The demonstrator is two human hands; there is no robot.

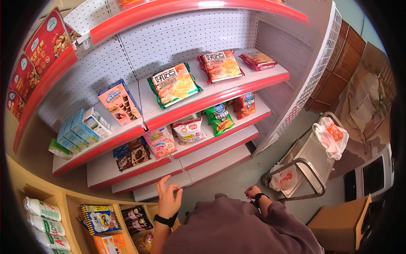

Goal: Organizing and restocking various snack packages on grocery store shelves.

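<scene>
My left hand is raised in front of the lowest shelves, fingers apart and loosely bent, holding nothing that I can see. My right hand hangs lower, over the floor near the metal cart; its fingers are curled and their inner side is hidden. Both wrists wear dark bands. On the shelf before me lie a green biscuit pack, a red biscuit pack and a smaller red pack. A pink wafer-roll box stands to their left. Below are a pink snack bag and a green chip bag.
Several drink cartons stand at the shelf's left end. A wooden cubby shelf with white bottles and a blue snack pack is at lower left. To the right are a metal cart with plastic bags and a cardboard box.
</scene>
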